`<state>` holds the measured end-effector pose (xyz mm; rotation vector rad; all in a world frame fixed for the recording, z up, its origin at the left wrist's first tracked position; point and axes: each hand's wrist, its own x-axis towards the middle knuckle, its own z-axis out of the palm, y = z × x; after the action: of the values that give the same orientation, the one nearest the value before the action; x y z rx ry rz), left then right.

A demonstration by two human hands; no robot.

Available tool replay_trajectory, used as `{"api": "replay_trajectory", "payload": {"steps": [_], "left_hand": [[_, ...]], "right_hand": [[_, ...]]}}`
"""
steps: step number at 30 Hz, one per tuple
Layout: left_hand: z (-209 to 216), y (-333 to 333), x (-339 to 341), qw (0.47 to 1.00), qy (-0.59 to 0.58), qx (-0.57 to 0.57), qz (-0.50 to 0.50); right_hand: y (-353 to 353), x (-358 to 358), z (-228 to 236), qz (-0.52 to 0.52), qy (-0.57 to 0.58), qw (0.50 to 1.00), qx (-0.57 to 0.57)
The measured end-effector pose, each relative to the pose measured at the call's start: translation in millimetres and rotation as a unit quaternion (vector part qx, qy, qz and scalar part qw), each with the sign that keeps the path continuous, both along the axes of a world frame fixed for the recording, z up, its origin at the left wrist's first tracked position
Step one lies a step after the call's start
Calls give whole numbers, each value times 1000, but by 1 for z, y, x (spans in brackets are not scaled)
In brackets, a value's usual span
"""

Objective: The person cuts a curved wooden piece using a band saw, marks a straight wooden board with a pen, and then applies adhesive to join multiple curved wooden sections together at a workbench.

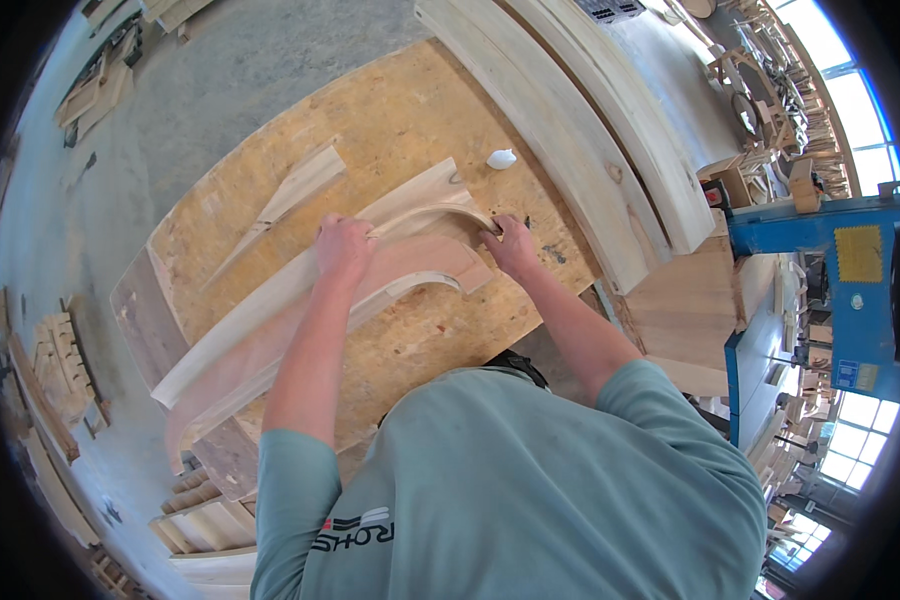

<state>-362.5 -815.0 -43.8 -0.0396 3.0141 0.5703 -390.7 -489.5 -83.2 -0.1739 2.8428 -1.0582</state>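
Observation:
My left hand is closed at the left end of a thin, curved wooden strip. At its other end, my right hand pinches the strip, which arches between the two hands. Under the strip lies a long pale board, running from lower left to upper right. A flat pinkish wooden template with a curved notch at its right end lies along the board's near side. All of them rest on a worn yellowish worktable. How the strip meets the board is partly hidden by my fingers.
A tapered wood offcut lies beyond my left hand, and a small white object beyond my right. Long thick planks flank the table's right side. A blue machine stands farther right. Wooden parts lie on the floor at left.

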Motion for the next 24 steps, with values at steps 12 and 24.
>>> {"api": "replay_trajectory", "payload": {"steps": [12, 24], "left_hand": [[12, 3, 3, 995, -76, -60, -8], [19, 12, 41, 989, -89, -49, 112]], "right_hand": [[9, -19, 13, 134, -48, 990, -5], [26, -30, 19, 214, -103, 969, -72]]}}
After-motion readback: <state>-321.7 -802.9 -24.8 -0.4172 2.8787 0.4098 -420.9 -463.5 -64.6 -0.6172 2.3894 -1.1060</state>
